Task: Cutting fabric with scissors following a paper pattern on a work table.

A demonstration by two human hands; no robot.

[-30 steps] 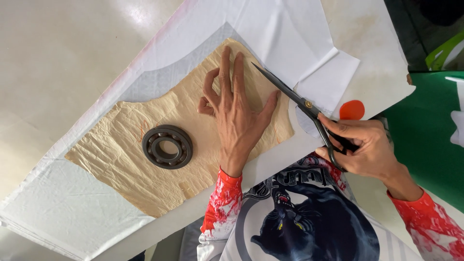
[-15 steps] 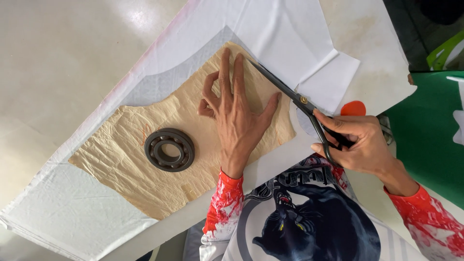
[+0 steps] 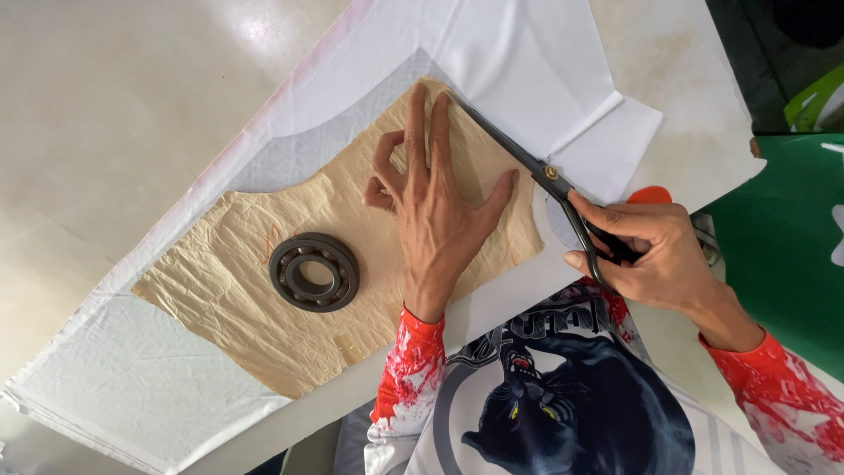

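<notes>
My left hand [image 3: 435, 207] presses flat on a crinkled tan paper pattern [image 3: 255, 290] that lies on white fabric [image 3: 519, 62]. A dark metal bearing ring [image 3: 314, 272] rests on the pattern as a weight, left of that hand. My right hand [image 3: 646, 251] grips black scissors [image 3: 527, 158] by the handles. The blades run along the pattern's upper right edge, with the tips near my left fingertips.
The white fabric lies in stacked layers on a pale table [image 3: 677, 53]. A green sheet [image 3: 782, 246] lies at the right. The pale floor [image 3: 105, 105] fills the upper left. An orange object [image 3: 651, 194] peeks out behind my right hand.
The scissors have advanced a little along the pattern's edge toward the upper left. My left hand and the bearing ring stay in place.
</notes>
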